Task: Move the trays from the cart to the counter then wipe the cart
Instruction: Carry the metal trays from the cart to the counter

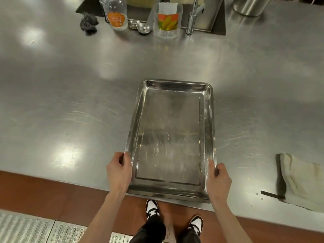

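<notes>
A shiny rectangular steel tray (171,137) lies lengthwise over the steel counter (70,102), with its near end sticking out past the counter's front edge. My left hand (119,171) grips the tray's left rim near the front corner. My right hand (219,179) grips the right rim opposite it. The tray holds nothing. The cart is out of view.
A folded beige cloth (301,179) lies on the counter at the right, near the front edge. At the back stand a clear bottle (116,13), a plastic container (167,20), a dark scouring pad (88,22), a tap (192,16) and a sink (206,13).
</notes>
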